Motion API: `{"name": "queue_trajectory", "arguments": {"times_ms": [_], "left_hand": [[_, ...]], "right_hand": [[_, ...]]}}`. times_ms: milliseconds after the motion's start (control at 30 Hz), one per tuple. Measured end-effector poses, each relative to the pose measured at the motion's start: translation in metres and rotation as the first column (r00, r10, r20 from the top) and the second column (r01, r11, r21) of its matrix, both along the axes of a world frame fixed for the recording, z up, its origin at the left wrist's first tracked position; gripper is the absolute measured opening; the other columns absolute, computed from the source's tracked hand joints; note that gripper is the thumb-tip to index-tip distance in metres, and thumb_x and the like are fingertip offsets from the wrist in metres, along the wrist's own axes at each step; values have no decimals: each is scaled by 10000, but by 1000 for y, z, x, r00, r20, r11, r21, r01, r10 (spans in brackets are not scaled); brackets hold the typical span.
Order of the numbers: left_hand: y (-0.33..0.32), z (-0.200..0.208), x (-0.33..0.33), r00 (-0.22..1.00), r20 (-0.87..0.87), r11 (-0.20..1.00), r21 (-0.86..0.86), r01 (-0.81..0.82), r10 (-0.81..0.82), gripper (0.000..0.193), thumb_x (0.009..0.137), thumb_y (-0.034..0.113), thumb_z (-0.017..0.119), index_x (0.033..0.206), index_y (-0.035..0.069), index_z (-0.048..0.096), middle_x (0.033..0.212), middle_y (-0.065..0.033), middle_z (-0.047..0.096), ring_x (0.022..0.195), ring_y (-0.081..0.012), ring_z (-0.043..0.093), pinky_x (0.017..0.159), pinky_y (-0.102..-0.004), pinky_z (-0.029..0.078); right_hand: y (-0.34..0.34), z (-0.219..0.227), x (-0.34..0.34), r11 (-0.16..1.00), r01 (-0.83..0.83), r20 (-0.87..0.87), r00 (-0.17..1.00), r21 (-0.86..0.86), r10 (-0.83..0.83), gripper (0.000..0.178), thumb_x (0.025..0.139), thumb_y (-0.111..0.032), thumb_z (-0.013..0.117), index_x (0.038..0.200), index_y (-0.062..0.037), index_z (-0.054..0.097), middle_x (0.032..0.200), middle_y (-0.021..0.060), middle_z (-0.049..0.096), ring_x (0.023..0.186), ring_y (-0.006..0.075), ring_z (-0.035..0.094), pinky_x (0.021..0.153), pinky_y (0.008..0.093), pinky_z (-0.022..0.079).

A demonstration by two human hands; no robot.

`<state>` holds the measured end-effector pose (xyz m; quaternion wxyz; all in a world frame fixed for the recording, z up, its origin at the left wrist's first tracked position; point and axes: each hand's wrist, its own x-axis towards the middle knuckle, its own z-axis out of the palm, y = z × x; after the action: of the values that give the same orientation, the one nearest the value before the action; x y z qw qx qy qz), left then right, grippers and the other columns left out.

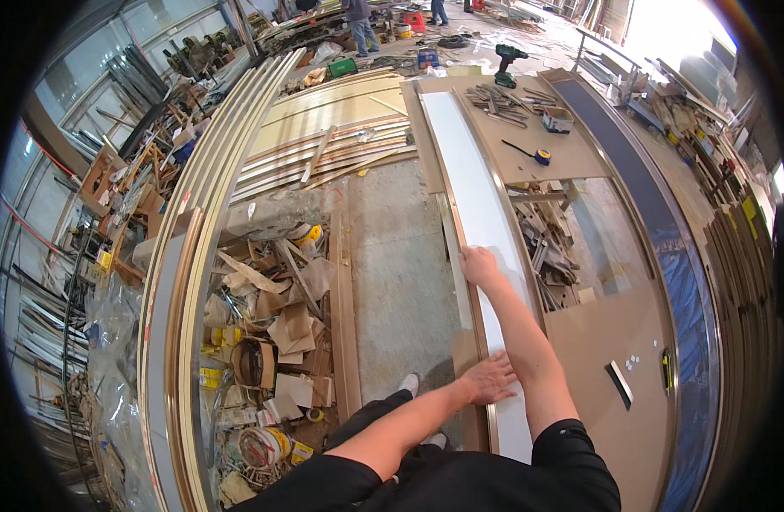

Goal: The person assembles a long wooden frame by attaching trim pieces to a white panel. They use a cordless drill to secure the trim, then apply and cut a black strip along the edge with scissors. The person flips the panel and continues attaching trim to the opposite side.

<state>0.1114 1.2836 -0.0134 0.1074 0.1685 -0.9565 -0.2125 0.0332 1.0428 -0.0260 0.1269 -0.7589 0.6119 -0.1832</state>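
Note:
A long white panel (465, 154) with bronze-coloured edging lies lengthwise on the work surface in front of me. My left hand (492, 379) rests on its near part, fingers stretched out and holding nothing. Farther along, my right hand (481, 263) has its fingers curled over the panel's left edge, closed on the bronze edge strip (452, 205). That arm crosses above the white face and hides part of it. The undersides of the right fingers are out of sight.
Right of the panel are a cordless drill (508, 65), a tape measure (541, 157), loose metal pieces (496, 104) and a yellow utility knife (667, 370). Long profiles (180, 299) stand left, beside scrap and buckets (264, 445). A person (360, 26) stands far off.

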Motion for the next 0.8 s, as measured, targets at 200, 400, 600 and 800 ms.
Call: {"name": "queue_trajectory", "arguments": {"times_ms": [200, 400, 600, 800], "left_hand": [[-4, -1, 0, 998, -46, 999, -8, 41, -41, 516, 977, 402, 485, 1358, 58, 539, 1477, -119, 470, 1419, -310, 340, 1196, -484, 190], [3, -17, -1, 998, -60, 980, -199, 3, -15, 519, 990, 388, 440, 1385, 60, 513, 1520, -123, 438, 1427, -312, 347, 1208, -469, 185], [7, 2, -1, 996, -68, 920, -391, 22, -52, 506, 980, 328, 466, 1397, 43, 498, 1514, -156, 439, 1428, -324, 354, 1206, -475, 209], [134, 35, -13, 962, -272, 841, 521, 145, 3, 414, 868, 210, 599, 1235, 21, 627, 1322, -178, 595, 1279, -341, 499, 1094, -441, 370]], "right_hand": [[89, -6, -11, 1000, 7, 11, 1000, 11, -7, 207, 911, -230, 565, 873, -45, 650, 769, 216, 676, 790, 421, 663, 755, 534, 516], [169, -8, -21, 999, -3, 42, 999, 44, 1, 196, 908, -217, 564, 890, -49, 663, 784, 223, 675, 816, 423, 657, 764, 524, 513], [184, -4, -19, 999, 9, 49, 999, -34, -7, 177, 864, -199, 568, 871, -57, 675, 817, 230, 682, 846, 411, 671, 760, 519, 529], [176, -5, -21, 995, 97, -9, 995, 22, -97, 203, 918, -231, 572, 910, -57, 677, 911, 193, 706, 924, 390, 664, 845, 503, 516]]}}
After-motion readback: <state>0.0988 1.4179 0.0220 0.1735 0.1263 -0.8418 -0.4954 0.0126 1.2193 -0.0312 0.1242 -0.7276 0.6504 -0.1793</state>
